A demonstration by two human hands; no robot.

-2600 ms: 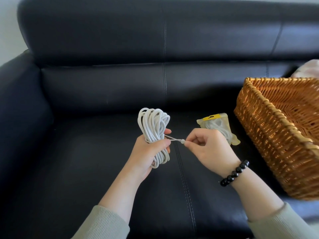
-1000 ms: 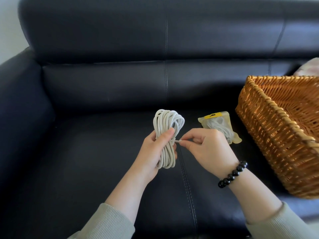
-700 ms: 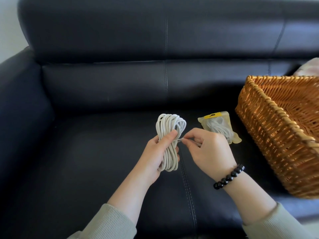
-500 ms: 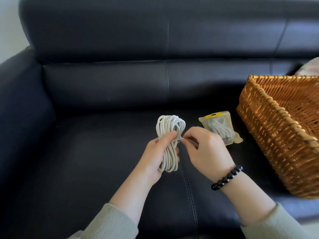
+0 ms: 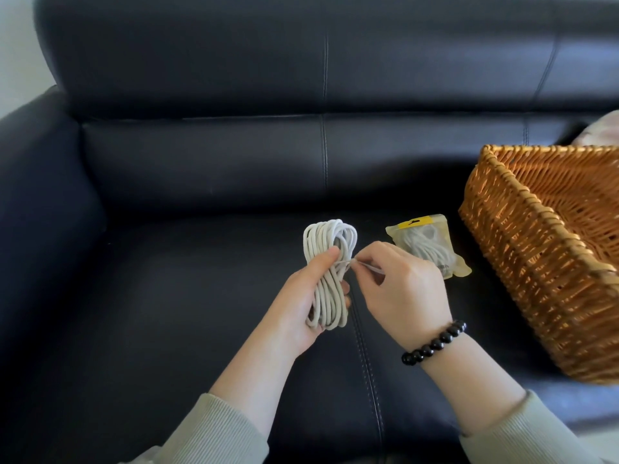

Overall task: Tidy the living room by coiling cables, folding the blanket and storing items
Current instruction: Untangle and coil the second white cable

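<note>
Both hands meet above the seat of a black leather sofa [image 5: 201, 162]. The left hand [image 5: 303, 296] grips a long hank of white cable [image 5: 330, 242] wound in many loops. It holds the hank upright, with the thumb pressed across the front and the fingers curled behind. The right hand [image 5: 402, 293] pinches a thin white strand [image 5: 355, 262] at the middle of the hank between thumb and forefinger, its other fingers curled in. A bracelet of round black beads [image 5: 435, 343] circles the right wrist, and both forearms end in pale green ribbed sleeves [image 5: 214, 430].

Just to the right of the hands, a small clear yellowish plastic pouch [image 5: 425, 242] lies on the seat. It has a yellow header strip, and another coiled white cable shows through the plastic. The strip bears a dark mark, but any print is too small to read. The right hand's knuckles hide the pouch's near left corner.

Further right on the seat stands a large rectangular basket of orange-brown wicker [image 5: 536, 262], cut off by the picture's edge. Beyond its far corner a patch of pale pinkish fabric [image 5: 603, 132] shows against the sofa back.
</note>
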